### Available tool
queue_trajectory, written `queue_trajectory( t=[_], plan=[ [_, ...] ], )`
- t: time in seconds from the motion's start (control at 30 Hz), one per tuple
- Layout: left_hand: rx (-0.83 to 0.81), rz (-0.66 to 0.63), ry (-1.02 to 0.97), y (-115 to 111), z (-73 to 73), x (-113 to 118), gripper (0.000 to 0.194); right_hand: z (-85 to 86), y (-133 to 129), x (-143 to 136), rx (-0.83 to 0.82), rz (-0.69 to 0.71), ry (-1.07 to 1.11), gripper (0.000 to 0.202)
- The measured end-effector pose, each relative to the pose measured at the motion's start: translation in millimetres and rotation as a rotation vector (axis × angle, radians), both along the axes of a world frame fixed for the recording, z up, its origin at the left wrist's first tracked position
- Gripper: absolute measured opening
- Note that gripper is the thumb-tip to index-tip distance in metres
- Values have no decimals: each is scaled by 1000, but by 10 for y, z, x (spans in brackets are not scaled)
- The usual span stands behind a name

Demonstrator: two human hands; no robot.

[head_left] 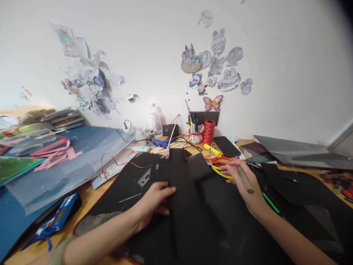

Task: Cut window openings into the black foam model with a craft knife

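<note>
My left hand (pixel 156 202) pinches the left edge of a long black card-like piece (pixel 182 198), thumb on top and fingers partly hidden beneath. The piece stretches away from me, with a squarish black part (pixel 198 166) beside its far end. My right hand (pixel 245 187) is closed around a grey-brown, round-ended handle (pixel 245 179); its working end is hidden by my fingers. Just past those fingertips lies a curved yellow handle (pixel 220 172), with orange-red ones behind it. A small stencil ruler (pixel 144 178) rests on the black mat (pixel 110 198) left of my left hand.
At the back are a red thread spool (pixel 209 132), a pen cup (pixel 195 137), a black phone (pixel 227 146), a yellow glue stick (pixel 212 150), a blue glue gun (pixel 164 142) and a bottle (pixel 156 119). A blue packet (pixel 59 217) lies left. A green pen-like tool (pixel 271 202) lies right.
</note>
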State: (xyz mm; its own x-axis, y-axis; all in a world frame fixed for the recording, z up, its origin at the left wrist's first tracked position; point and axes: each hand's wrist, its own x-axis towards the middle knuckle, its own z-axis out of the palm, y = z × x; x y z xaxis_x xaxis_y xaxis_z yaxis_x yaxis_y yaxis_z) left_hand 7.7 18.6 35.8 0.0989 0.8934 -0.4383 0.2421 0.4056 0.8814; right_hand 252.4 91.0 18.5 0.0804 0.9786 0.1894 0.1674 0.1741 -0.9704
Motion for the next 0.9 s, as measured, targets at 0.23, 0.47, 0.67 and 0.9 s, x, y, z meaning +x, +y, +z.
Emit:
queue_trajectory(
  t=[0.23,0.47,0.67,0.9],
  plan=[
    [-271,-651,137,-373,241,-250,50,-14,-26,-15,-33,6,18,35],
    [61,-959,238,-320,951,-149,28,-12,-50,-40,-20,55,-81,36],
    [899,-933,813,228,539,154,24,-2,-93,-117,-77,185,-177,30],
    [959,-990,774,701,67,166,27,-62,-116,-228,-129,184,-294,22]
  ],
)
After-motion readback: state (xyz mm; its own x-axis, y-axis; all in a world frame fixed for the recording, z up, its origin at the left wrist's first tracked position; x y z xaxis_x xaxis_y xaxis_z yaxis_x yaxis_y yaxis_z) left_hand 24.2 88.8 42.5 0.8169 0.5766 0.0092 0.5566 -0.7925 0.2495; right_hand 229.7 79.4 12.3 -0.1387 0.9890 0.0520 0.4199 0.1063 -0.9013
